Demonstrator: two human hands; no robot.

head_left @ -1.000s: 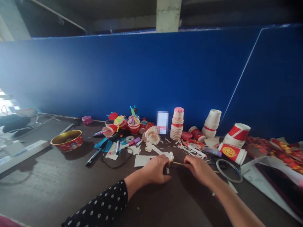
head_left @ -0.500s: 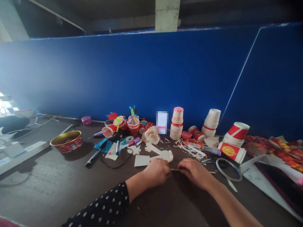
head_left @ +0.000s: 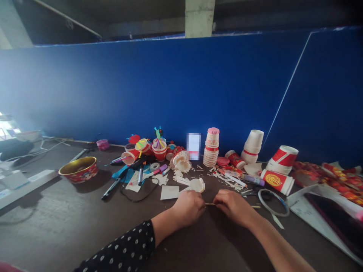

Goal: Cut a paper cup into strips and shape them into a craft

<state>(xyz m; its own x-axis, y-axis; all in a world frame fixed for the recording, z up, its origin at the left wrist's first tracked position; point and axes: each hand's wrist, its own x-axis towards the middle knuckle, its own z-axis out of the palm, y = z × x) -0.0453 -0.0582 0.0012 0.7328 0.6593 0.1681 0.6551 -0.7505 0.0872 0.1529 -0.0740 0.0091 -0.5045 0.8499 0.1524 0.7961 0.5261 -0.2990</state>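
Observation:
A thin pale stick (head_left: 210, 204), wooden by its look, spans the gap between my hands just over the dark table. My left hand (head_left: 188, 207) is closed on its left end, fingers curled under. Thumb and fingers of my right hand (head_left: 233, 204) pinch it farther right, and its tip shows past the wrist side. Just beyond my left hand lie a round white paper piece with a cut fringe (head_left: 197, 185) and a flat white paper piece (head_left: 169, 192). Both palms and some fingertips are hidden.
Stacked paper cups (head_left: 211, 151) stand at the back amid paper scraps. A red-and-gold bowl (head_left: 78, 174) sits left, near pens (head_left: 116, 187). To the right are a clear ring (head_left: 273, 203), a tipped cup (head_left: 276, 181) and a dark tablet-like device (head_left: 334, 219).
More of the stick's right end shows beyond my right hand, and it has tilted slightly. Both hands keep nearly the same place.

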